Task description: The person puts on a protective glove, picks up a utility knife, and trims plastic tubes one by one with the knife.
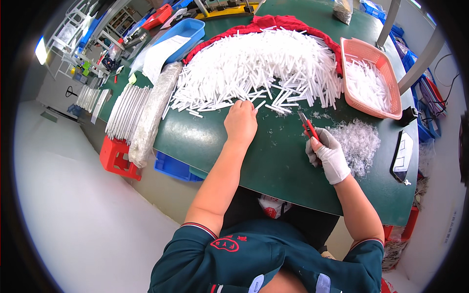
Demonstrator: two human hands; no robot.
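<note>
On green table: two hands, one cutter.

A big heap of thin white plastic sticks lies fanned out on the green desk, its near edge loose and scattered. Below and right of the heap, a red-handled utility knife is held tilted, blade pointing up toward the heap.
</note>
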